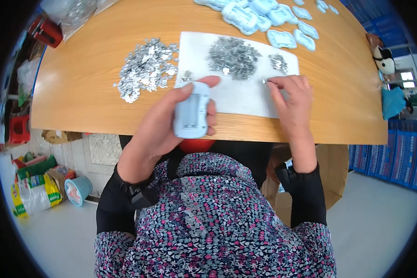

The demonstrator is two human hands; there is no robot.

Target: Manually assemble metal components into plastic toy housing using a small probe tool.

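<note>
My left hand (158, 113) is wrapped round a light blue plastic housing (192, 111), with its long battery slots facing up. The thumb lies along its top left edge and the fingertips show on its right side. Over the right part of a white sheet (245, 99), my right hand (293, 99) pinches a tiny silvery metal piece (265, 81) between thumb and forefinger. Just beyond those fingertips lies a small heap of metal pieces (278, 63). A larger heap of thin metal parts (234, 58) covers the sheet's middle, and a few bits (186, 75) rest near its left edge.
Flat silvery plates (147, 67) form a pile on the wooden table (88, 106), left of the sheet. More light blue housings (255, 16) are heaped at the far side. A red container (45, 31) stands far left. Below right is a cardboard box (336, 171).
</note>
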